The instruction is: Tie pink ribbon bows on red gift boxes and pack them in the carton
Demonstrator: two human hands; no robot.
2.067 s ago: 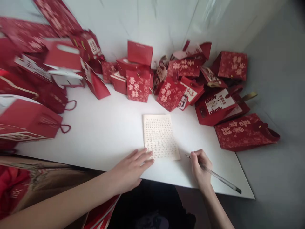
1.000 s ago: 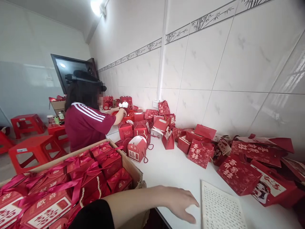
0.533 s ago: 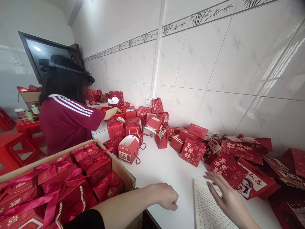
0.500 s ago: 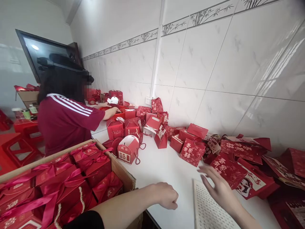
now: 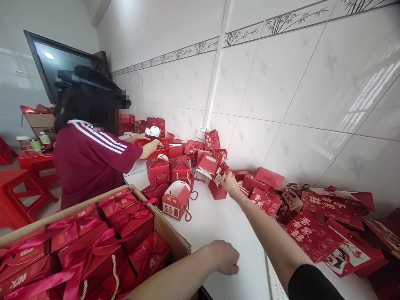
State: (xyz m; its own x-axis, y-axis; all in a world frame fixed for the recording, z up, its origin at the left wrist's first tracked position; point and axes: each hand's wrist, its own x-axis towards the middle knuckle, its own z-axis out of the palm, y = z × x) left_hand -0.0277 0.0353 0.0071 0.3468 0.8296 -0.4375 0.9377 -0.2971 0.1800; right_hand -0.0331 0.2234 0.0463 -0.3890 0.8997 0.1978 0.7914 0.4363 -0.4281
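My left hand (image 5: pixel 225 257) is closed with curled fingers over the white table (image 5: pixel 215 225); what it holds, if anything, is hidden. My right hand (image 5: pixel 230 183) reaches far across the table, its fingers closed at the top of a small red box with a patterned front (image 5: pixel 218 189). Just left of that box stands a red box with a white handle slot (image 5: pixel 208 162). An open red box with a cord handle (image 5: pixel 176 204) sits nearer, beside the carton.
At the left, a cardboard carton (image 5: pixel 178 237) holds several red ribboned boxes. Another person (image 5: pixel 93 162) works over a red basket (image 5: pixel 168 143). More red boxes and bags (image 5: pixel 315 235) crowd the right side, with a written sheet (image 5: pixel 275 283) at the front edge.
My right hand has moved forward and left from above the written sheet to the small red box, and its fingers have closed there. My left hand keeps its curled shape.
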